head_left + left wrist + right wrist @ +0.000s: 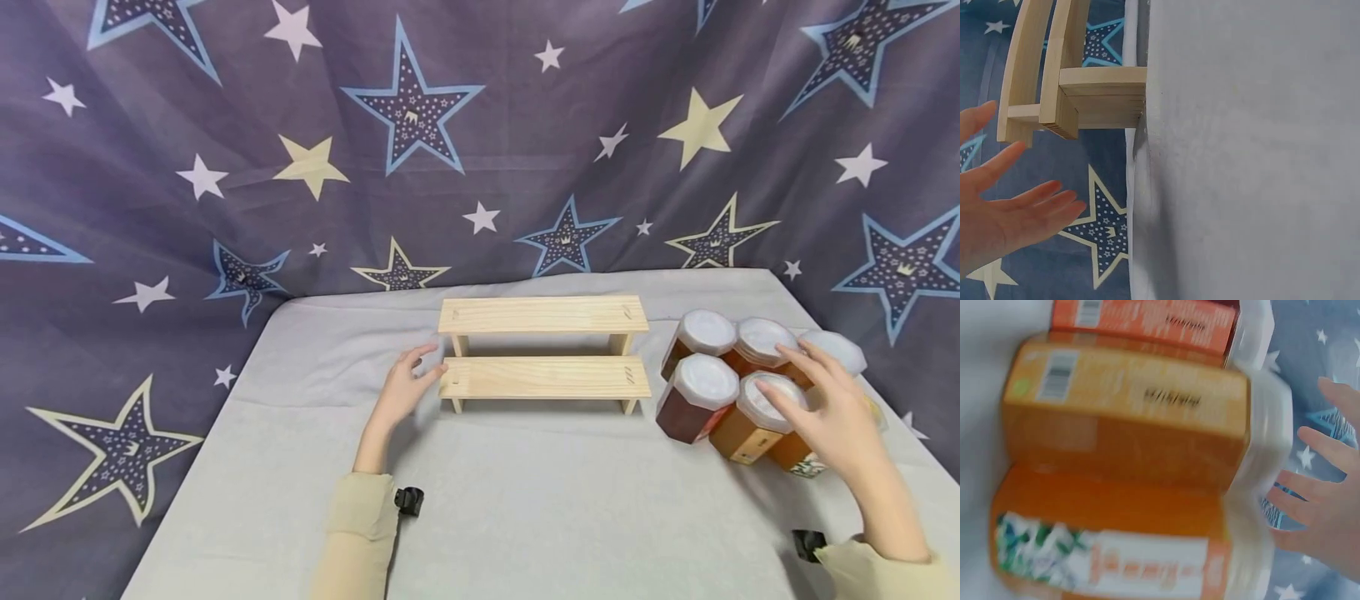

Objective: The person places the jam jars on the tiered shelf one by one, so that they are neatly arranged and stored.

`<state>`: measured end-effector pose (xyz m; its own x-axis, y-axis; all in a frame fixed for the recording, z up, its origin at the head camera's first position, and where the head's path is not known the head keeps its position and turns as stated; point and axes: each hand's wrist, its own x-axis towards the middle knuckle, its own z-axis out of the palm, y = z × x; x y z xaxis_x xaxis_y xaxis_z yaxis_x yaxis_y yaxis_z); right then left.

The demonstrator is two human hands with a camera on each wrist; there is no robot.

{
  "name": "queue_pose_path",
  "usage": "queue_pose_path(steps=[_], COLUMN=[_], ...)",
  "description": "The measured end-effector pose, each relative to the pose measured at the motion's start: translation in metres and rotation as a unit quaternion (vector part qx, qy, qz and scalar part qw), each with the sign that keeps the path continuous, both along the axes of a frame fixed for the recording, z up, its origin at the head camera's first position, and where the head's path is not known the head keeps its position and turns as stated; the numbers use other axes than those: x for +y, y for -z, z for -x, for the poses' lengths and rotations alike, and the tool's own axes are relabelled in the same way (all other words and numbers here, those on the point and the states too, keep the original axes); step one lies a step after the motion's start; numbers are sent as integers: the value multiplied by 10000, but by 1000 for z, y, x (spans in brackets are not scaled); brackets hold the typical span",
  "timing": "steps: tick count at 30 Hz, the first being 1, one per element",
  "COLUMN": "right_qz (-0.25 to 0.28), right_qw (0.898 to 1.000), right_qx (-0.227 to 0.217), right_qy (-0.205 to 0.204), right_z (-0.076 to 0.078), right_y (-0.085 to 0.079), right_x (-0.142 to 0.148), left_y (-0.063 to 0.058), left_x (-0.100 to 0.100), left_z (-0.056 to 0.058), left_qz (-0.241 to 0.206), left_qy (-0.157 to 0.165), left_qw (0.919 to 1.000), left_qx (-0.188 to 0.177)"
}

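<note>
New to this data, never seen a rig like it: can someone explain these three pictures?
No machine here: these are a person's two bare hands. The wide picture comes from a head-worn camera looking forward and down; the other two come from a camera on each wrist, so the scene looks turned sideways there.

On the table covered in pale grey cloth stand a two-step shelf of light wood and, to its right, a cluster of faceted amber to dark-red jars with whitish lids. The left hand is at the shelf's left end; whether it touches is unclear. The right hand is by the jars, fingers spread. Neither appears to hold anything.
</note>
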<state>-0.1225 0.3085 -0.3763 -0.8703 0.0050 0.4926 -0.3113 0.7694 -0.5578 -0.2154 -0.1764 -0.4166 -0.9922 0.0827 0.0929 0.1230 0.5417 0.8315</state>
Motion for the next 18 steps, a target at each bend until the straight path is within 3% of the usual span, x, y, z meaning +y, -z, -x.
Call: queue_pose_path(steps=[7, 14, 16, 18], right_qz=[204, 98, 10, -36], right_qw=[9973, 9921, 9894, 9878], right_qx=[-381, -621, -744, -735], right_qy=[600, 1083, 1248, 1369], right_z=[-16, -3, -5, -1], right_y=[11, 76, 80, 96], right_x=[23, 88, 92, 108], left_y=[4, 7, 7, 8], left_x=[0, 5, 5, 4], left_z=[4, 3, 3, 4], left_qz=[-240, -497, -594, -677], left_qy=[250, 262, 246, 234], left_qw=[9984, 9969, 9962, 9954], left_qx=[-456, -554, -591, -634])
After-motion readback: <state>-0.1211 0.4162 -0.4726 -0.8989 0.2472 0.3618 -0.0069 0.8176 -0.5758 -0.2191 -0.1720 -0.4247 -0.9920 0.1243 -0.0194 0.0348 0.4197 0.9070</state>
